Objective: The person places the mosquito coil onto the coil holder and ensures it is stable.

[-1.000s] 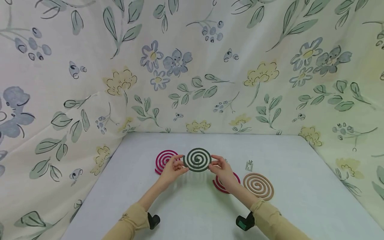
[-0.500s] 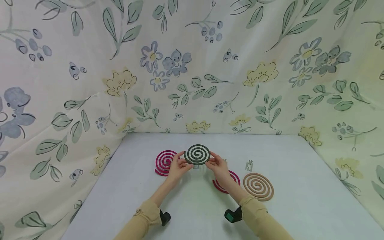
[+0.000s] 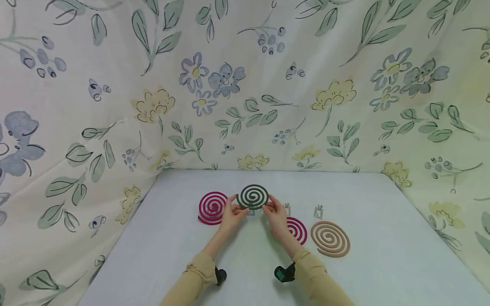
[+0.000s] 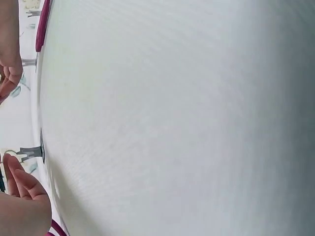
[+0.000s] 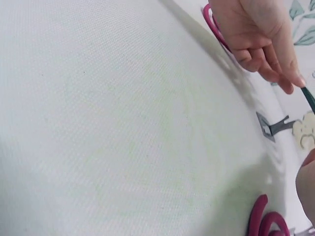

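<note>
A dark green mosquito coil [image 3: 253, 196] is held up between both hands above the white table. My left hand [image 3: 231, 216] pinches its left edge with fingers and thumb. The right hand [image 3: 277, 217] grips the opposite edge in the same way. Just below the coil's near rim shows a small metal coil stand [image 3: 250, 212]; in the right wrist view this stand [image 5: 270, 129] rises upright from the table beneath the hands. A magenta coil [image 3: 214, 207] is beyond the left hand, and another magenta coil [image 3: 300, 230] is partly hidden behind the right wrist.
A tan coil [image 3: 328, 238] lies flat on the table at the right. Two more metal stands stand behind it, one stand [image 3: 318, 211] at the right and one stand [image 3: 287, 209] beside the right hand. A floral cloth [image 3: 268, 136] borders the table's back and sides.
Both hands have shifted the green coil slightly away and tilted it flatter, uncovering the stand below. The forearms have drawn closer together, revealing more of the right magenta coil's right side.
</note>
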`<state>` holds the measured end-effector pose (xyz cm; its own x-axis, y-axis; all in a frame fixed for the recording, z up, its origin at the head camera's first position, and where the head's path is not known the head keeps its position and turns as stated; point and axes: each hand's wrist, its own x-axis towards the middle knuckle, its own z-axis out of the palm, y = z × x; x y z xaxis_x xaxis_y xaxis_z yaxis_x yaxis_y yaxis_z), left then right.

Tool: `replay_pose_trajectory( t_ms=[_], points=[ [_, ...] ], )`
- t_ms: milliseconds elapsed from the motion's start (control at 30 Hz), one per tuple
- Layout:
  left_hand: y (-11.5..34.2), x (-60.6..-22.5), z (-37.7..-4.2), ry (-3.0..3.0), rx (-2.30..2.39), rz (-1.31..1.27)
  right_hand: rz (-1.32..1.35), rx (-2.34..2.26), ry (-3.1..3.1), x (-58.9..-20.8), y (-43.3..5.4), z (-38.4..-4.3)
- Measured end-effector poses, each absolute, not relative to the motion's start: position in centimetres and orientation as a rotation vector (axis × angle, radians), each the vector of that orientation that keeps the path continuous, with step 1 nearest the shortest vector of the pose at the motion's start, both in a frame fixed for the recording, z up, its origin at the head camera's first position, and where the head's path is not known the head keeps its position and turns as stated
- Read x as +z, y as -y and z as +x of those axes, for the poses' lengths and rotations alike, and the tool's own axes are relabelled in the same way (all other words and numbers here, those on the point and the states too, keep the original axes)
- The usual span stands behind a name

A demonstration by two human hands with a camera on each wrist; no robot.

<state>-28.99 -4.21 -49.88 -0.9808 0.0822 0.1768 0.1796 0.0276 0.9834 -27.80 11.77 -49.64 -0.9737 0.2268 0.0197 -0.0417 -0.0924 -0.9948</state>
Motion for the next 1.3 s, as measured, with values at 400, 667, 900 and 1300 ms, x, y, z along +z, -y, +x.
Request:
replay_pose_trajectory(
  t_ms=[400, 667, 900, 1300],
  points=[
    [3.9, -48.2, -27.4, 2.314, -2.043, -0.225, -0.246, 2.188, 1.976, -51.3, -11.3, -28.0],
    [4.3, -54.1, -31.6, 2.188, -2.079, -0.352, -0.224, 2.197, 1.977, -51.6, -11.1, -28.3],
    [4.1, -52.1, -30.6, 2.250, -2.153, -0.156, -0.251, 2.179, 1.957, -51.3, -10.8, -28.5],
    [4.5, -47.6, -28.0, 2.280, -2.258, -0.097, -0.241, 2.137, 1.992, -51.5, -10.6, -28.6]
  ],
)
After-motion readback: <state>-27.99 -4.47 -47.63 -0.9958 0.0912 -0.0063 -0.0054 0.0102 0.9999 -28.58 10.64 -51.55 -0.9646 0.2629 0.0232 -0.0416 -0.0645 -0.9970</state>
